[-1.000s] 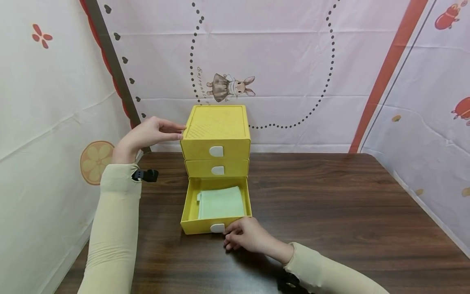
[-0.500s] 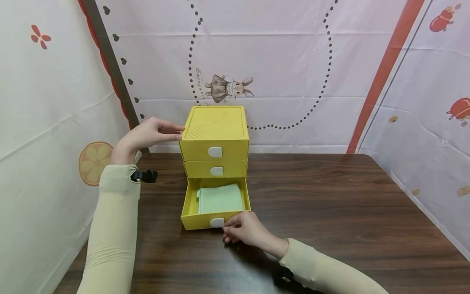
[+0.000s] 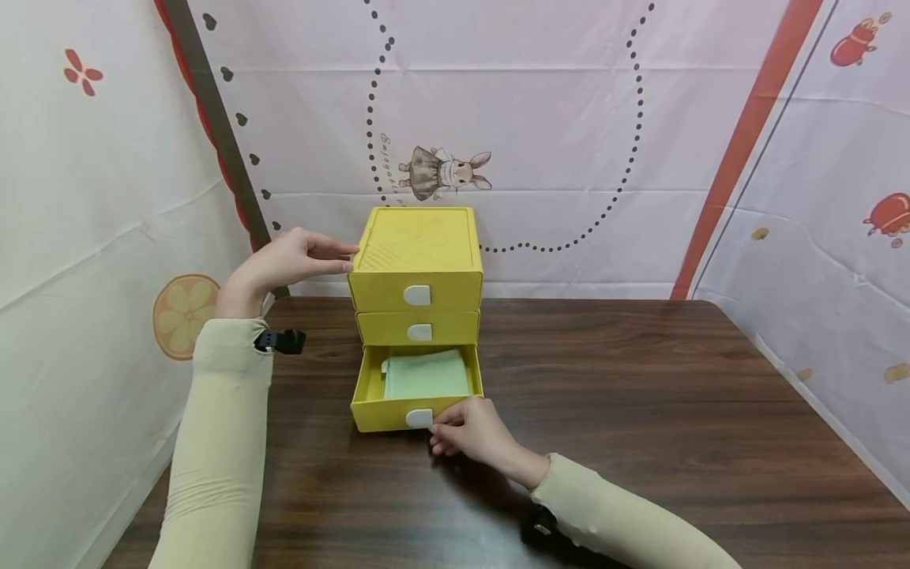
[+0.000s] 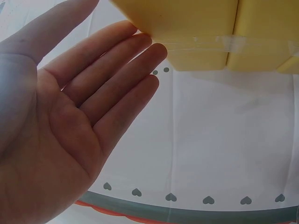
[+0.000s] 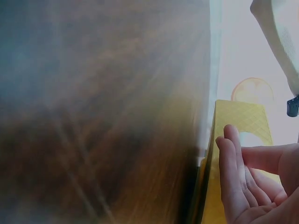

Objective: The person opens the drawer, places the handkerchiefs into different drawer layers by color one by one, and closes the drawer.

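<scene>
On the dark wooden surface (image 3: 640, 379) stands a yellow drawer unit (image 3: 418, 261). Her left hand (image 3: 287, 257), fingers straight, rests against its top left edge. Right hand (image 3: 469, 431), fingers curled, touches the half-open bottom drawer (image 3: 384, 412) holding green cloth (image 3: 426, 375).

A: What's on the table?
B: Yellow 3-drawer box (image 3: 418, 269), upright at the back edge, white tab on each front. Top 2 drawers closed.
A: Bottom one?
B: Bottom drawer (image 3: 392, 412) approx. halfway out. Folded pale-green cloth (image 3: 425, 374) lies flat inside, toward its right side.
</scene>
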Motion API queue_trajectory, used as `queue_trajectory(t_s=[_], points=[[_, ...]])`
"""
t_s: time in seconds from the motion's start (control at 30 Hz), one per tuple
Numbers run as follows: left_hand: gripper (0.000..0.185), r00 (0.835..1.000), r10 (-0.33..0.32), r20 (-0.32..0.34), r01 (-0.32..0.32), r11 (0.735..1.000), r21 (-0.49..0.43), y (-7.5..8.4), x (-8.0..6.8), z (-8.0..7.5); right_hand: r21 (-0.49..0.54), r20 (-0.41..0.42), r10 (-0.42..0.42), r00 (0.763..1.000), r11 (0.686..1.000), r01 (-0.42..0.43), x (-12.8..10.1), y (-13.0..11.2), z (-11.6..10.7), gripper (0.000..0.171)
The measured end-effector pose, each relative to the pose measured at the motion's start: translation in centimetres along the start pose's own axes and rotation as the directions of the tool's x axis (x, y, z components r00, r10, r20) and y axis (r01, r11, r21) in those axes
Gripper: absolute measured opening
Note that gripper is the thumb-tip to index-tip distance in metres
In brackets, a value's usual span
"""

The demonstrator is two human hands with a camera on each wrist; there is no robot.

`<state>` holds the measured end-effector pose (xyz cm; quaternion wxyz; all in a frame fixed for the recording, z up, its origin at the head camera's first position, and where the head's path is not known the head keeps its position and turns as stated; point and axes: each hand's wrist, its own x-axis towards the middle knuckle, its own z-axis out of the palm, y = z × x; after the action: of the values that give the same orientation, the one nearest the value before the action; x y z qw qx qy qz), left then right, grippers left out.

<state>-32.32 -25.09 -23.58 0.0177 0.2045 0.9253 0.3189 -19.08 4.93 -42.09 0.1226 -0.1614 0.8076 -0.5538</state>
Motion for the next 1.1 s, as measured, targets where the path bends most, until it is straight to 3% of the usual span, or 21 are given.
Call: queue_trajectory(t_s=[0.8,1.1], points=[[0.053,1.0,0.011,-0.001,-0.01,1.0,0.012,-0.2,0.0,0.0,0.068,-0.09,0.012,0.996,0.998,-0.006,2.2,-0.1,0.1,0.018],[0.052,1.0,0.014,0.0,-0.014,1.0,0.013,-0.2,0.1,0.0,0.138,-0.149,0.065,0.987,0.989,-0.044,3.0,0.2,0.4,0.016]])
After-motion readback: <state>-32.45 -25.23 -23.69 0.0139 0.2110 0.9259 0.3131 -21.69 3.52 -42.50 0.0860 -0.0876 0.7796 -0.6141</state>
